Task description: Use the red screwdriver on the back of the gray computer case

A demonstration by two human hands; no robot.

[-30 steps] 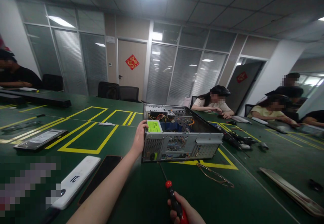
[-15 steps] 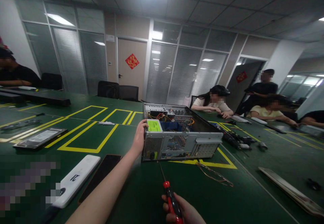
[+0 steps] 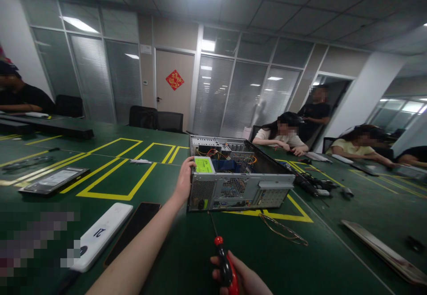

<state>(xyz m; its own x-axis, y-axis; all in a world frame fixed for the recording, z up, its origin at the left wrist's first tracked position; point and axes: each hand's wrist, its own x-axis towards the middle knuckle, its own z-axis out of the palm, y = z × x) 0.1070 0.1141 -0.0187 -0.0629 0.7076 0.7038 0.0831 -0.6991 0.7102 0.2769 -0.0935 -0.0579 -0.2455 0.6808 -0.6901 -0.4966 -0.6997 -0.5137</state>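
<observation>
An opened desktop computer case (image 3: pixel 248 181) lies on the green table, with colored wires inside and its rear panel facing me. My left hand (image 3: pixel 183 180) is closed around its near left corner, fingers over the top edge beside a power supply with a green-yellow label (image 3: pixel 204 165). Low in front of me, my right hand (image 3: pixel 245 277) grips a red and black screwdriver (image 3: pixel 226 264) by the handle. The shaft points up and away toward the bottom edge of the case near its left end. Whether the tip touches a screw is too small to tell.
Left of my arm lie a dark phone (image 3: pixel 135 230), a white numbered device (image 3: pixel 103 237) and a hard drive (image 3: pixel 55 180). A thin cable loop (image 3: pixel 283 229) and a long pale panel (image 3: pixel 380 250) are on the right. Dark parts (image 3: pixel 305 180) sit beyond the case. Several people sit around.
The screwdriver handle has turned slightly in my right hand. My left hand stays on the case. A standing person in the background has moved left.
</observation>
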